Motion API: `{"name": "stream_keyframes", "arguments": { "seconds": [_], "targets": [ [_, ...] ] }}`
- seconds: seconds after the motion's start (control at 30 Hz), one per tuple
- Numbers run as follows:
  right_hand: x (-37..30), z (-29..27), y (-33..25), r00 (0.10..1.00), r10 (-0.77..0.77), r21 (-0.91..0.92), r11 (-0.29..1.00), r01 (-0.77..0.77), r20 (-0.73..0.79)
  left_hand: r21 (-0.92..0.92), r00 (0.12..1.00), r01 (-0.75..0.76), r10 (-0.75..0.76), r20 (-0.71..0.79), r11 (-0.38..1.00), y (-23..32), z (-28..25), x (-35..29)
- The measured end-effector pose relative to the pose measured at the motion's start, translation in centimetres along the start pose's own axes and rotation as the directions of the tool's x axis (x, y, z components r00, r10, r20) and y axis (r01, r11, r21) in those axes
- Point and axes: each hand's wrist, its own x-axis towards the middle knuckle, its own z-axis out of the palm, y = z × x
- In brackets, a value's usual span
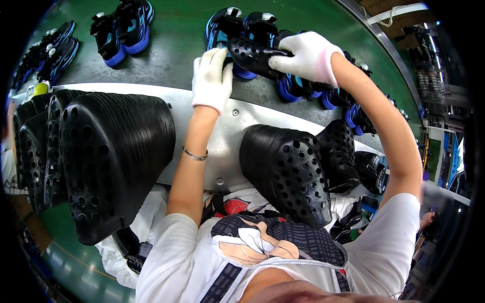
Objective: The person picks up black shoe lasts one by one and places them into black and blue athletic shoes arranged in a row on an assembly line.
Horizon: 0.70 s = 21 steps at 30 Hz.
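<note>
My right hand (305, 56), in a white glove, grips the end of a black perforated plastic shoe insert (248, 52). The insert is held level beside a black and blue sneaker (220, 33) on the green surface, its tip close to the shoe's opening. My left hand (211, 77), gloved too, has its fingers curled round the near end of that sneaker, which they partly hide. A second sneaker (259, 24) stands just to the right, partly behind the insert.
Nested stacks of black perforated inserts (118, 146) stand at the left, with another stack (288, 166) right of centre, along a metal ledge (222, 151). More sneaker pairs (121, 33) sit on the green conveyor (174, 30). A metal rail borders its far right side.
</note>
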Motion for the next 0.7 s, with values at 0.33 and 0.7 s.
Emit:
{"name": "stream_keyframes", "arguments": {
  "seconds": [0.33, 0.7],
  "targets": [
    [6.3, -1.1, -1.0, 0.999, -0.026, -0.187, 0.982, 0.019, -0.035, -0.166, 0.997, -0.038, 0.028, -0.067, 0.985, 1.0, 2.9, -1.2],
    [12.6, 5.1, -3.3, 0.986, -0.089, -0.428, 0.903, 0.021, -0.138, -0.138, 0.997, -0.024, 0.014, -0.073, 0.99, 2.0, 3.1, -0.9]
  ]
}}
